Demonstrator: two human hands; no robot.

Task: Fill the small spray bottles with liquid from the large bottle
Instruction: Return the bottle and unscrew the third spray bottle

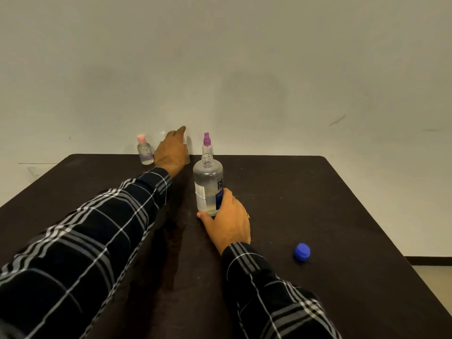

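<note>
Dark table (342,204) with rounded far corners, extending beneath and to every side of the right hand (226,221). Pale wall (220,57) rising beyond the left hand (171,152); a short dark streak (337,120) lies above and well to the right of the right hand. Light floor (433,272) and dark baseboard (428,260) show far right of that hand, past the table edge.

Dark brown bench (318,192), pale grey-beige wall (244,57), navy sleeves (93,236) with white and grey checks, blue cap (301,252) at lower right, pink-capped small bottle (145,150), purple sprayer (207,139), clear large bottle (208,184) with blue-and-white label.
</note>
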